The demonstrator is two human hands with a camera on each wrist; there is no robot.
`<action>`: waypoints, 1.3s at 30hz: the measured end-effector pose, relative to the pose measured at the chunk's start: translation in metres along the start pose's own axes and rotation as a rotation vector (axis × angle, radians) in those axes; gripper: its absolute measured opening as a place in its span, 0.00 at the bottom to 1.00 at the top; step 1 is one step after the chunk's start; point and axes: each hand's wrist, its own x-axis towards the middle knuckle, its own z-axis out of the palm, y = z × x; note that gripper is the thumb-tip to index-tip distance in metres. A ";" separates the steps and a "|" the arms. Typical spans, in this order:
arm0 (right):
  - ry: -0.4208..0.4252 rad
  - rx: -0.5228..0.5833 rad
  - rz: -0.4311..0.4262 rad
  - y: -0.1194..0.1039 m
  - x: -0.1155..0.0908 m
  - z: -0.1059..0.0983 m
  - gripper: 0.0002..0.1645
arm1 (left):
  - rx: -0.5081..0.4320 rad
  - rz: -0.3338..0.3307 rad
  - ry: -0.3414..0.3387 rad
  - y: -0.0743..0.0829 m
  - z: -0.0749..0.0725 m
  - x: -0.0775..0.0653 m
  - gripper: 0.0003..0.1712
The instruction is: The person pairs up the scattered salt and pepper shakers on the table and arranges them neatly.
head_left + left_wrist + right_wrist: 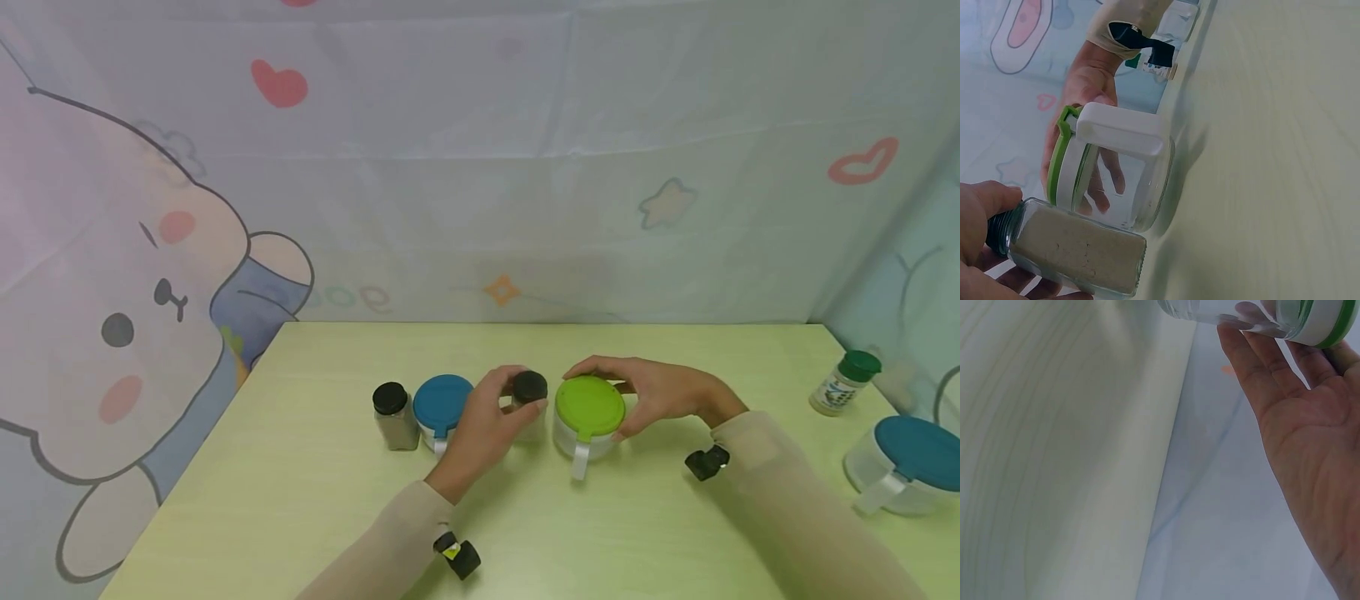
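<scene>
My left hand [480, 429] grips a square glass spice jar [1079, 250] by its upper part, thumb and fingers around the black lid [530, 386]. Greyish-brown powder fills most of that jar. Just to its right stands a clear container [1129, 187] with a green lid [588, 404] and a white handle facing me. The right hand [663, 390] curls around the container's far and right sides, fingers behind it and thumb at the near right. Left of my left hand are a container with a blue lid [441, 400], partly covered by the hand, and another black-lidded spice jar [396, 423].
At the table's right edge stand a green-capped shaker bottle [843, 383] and a second blue-lidded container [911, 462] with a white handle. A printed cloth [465, 208] hangs behind the pale table [270, 500].
</scene>
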 end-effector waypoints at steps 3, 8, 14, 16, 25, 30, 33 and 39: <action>-0.008 0.005 -0.007 -0.001 0.002 0.001 0.51 | -0.001 0.000 0.002 0.000 0.000 -0.001 0.25; -0.020 0.012 -0.021 -0.002 0.005 0.003 0.51 | 0.011 0.004 0.007 -0.001 -0.001 -0.003 0.25; -0.027 0.006 -0.014 -0.003 0.007 0.004 0.51 | 0.037 0.009 0.011 -0.001 0.000 -0.005 0.24; -0.030 0.007 -0.009 -0.002 0.008 0.005 0.51 | 0.040 0.009 0.009 -0.001 0.000 -0.006 0.24; -0.039 0.013 -0.022 -0.002 0.009 0.006 0.52 | 0.068 0.010 0.020 0.000 0.003 -0.009 0.23; -0.038 0.013 -0.017 -0.001 0.009 0.007 0.52 | 0.072 0.012 0.015 -0.001 0.005 -0.010 0.23; -0.038 0.014 -0.015 0.000 0.009 0.007 0.52 | 0.070 0.010 0.014 -0.001 0.006 -0.010 0.23; -0.039 0.018 -0.009 0.000 0.010 0.008 0.53 | 0.080 -0.003 0.012 -0.001 0.006 -0.010 0.23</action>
